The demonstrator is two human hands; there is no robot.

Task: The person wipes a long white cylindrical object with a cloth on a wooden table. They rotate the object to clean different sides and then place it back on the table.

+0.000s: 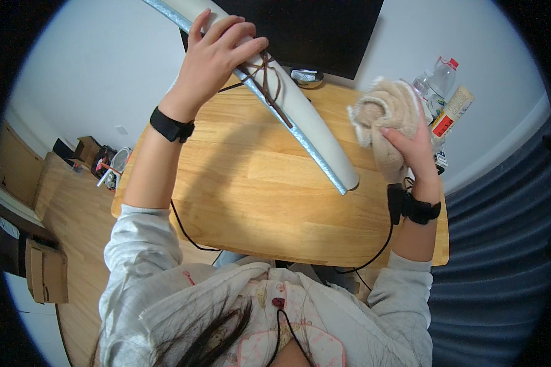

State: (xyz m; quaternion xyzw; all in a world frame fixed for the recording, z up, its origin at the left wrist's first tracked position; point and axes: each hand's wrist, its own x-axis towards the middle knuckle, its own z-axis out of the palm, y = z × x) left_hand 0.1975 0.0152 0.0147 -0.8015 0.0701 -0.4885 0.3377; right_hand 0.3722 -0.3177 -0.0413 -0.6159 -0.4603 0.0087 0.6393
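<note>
A rolled hanging scroll [303,110], white with a pale blue patterned edge, slants across the upper middle of the view. Brown ties [268,87] are wound around it and trail along its side. My left hand [222,50] grips the roll from above near its upper part; the top end runs out of view. The lower end of the scroll is over the wooden table [266,206], and I cannot tell whether it touches the wood. On the right, my right hand [415,142] holds a bunched beige plush cloth [385,114] with a white fringe, apart from the scroll.
Behind the scroll stands a black monitor [326,32], with a small dark object [307,79] at its foot. Plastic bottles [442,75] and a pale tube [454,110] stand at the right edge. A black cable [381,250] hangs by my right wrist. Dark blue curtain [491,257] lies beyond.
</note>
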